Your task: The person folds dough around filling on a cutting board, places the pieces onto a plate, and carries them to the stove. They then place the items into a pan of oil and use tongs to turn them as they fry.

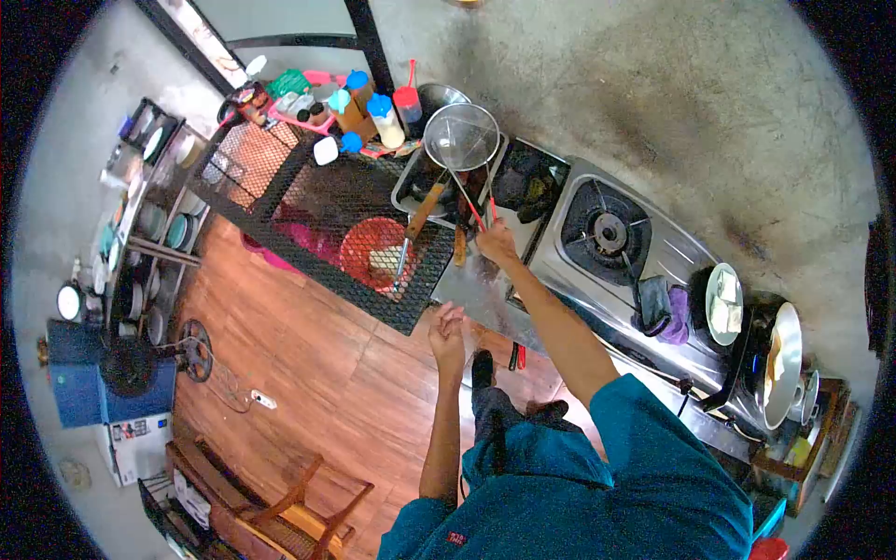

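My right hand (497,241) is closed on the red handle of a round wire strainer (462,137), whose mesh bowl is over the metal tray (408,194) at the counter's back edge. My left hand (447,329) is in the air over the floor, left of the counter, with its fingers loosely curled and nothing visible in them. A spatula with a wooden handle (426,210) lies on the black mesh rack (327,219) between the tray and my left hand. Under the mesh a red basin (375,254) shows.
Right of me are a gas burner (609,232), purple cloth (676,315), a plate with white blocks (723,303) and a wok (782,364). Bottles (385,121) and a pink tray (303,114) stand behind the rack. A wooden chair (303,509) is at lower left.
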Demonstrator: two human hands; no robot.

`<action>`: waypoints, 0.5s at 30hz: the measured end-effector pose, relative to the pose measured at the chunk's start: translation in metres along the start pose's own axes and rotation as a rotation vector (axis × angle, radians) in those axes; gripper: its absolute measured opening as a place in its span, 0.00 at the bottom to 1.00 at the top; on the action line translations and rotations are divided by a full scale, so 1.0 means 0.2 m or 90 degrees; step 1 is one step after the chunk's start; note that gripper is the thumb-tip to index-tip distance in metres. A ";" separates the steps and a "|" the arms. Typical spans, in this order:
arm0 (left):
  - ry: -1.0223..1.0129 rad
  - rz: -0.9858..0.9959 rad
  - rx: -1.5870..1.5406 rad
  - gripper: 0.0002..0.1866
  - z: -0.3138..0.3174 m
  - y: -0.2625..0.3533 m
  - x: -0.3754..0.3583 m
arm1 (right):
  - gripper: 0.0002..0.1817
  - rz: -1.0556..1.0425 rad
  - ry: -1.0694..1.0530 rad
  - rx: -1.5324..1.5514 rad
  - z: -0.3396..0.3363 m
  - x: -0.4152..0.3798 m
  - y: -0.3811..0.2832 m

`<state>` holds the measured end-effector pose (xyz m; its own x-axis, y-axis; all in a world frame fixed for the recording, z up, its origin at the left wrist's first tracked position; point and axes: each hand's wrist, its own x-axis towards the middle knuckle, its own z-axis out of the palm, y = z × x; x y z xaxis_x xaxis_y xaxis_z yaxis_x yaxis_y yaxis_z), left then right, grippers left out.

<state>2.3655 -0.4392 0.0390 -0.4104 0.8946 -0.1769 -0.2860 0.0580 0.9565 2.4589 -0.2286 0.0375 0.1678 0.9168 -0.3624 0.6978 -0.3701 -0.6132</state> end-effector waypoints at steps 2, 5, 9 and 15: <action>-0.030 0.004 -0.019 0.18 0.04 0.06 0.04 | 0.25 -0.036 0.026 0.032 -0.05 -0.01 0.02; -0.083 0.062 0.033 0.19 0.15 0.19 0.11 | 0.21 -0.128 0.082 0.046 -0.20 -0.12 0.03; -0.095 0.059 -0.006 0.23 0.42 0.33 0.18 | 0.21 -0.177 0.038 0.148 -0.50 -0.37 0.08; -0.348 -0.170 -0.211 0.39 1.19 0.60 -0.21 | 0.32 -0.430 -0.030 0.342 -1.04 -0.90 0.65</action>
<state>2.5550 -0.3636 0.2162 0.1815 0.9685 -0.1703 -0.6014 0.2463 0.7600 2.6641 -0.4111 0.1700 -0.2016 0.9632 0.1781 0.2116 0.2203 -0.9522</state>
